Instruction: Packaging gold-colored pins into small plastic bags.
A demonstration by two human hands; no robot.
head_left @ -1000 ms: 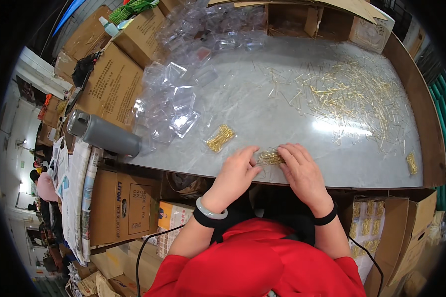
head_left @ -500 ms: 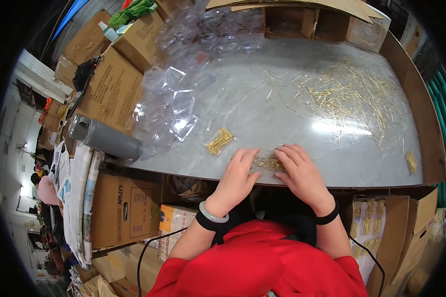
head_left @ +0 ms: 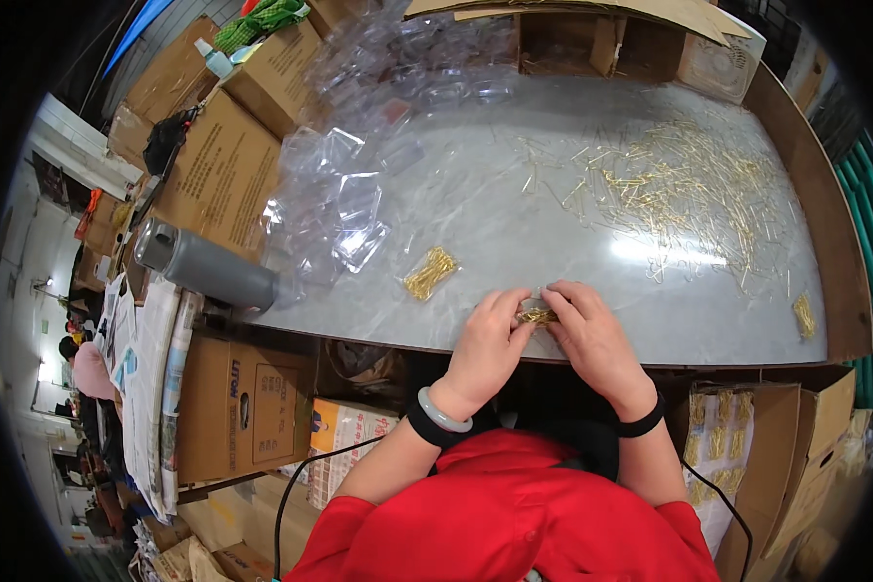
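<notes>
Near the table's front edge, my left hand (head_left: 485, 341) and my right hand (head_left: 596, 339) close in from both sides on a small bundle of gold wire hooks (head_left: 537, 315). The fingertips of both hands grip its ends, and fingers partly hide it. A packed bundle of gold hooks (head_left: 430, 274) lies to the left of my left hand. Loose gold hooks (head_left: 684, 189) are spread over the right half of the grey table (head_left: 485, 213). One more small gold bundle (head_left: 803, 316) lies at the right edge.
Clear plastic boxes (head_left: 359, 204) are heaped on the left side, by a grey bottle (head_left: 209, 267) and cardboard boxes (head_left: 218, 170). A cardboard wall (head_left: 815, 194) borders the table's right. Below it, an open carton (head_left: 737, 436) holds rows of gold bundles.
My left hand has moved right, toward my right hand. The loosely gathered hooks between my hands are now drawn into a tighter bundle, gripped by both.
</notes>
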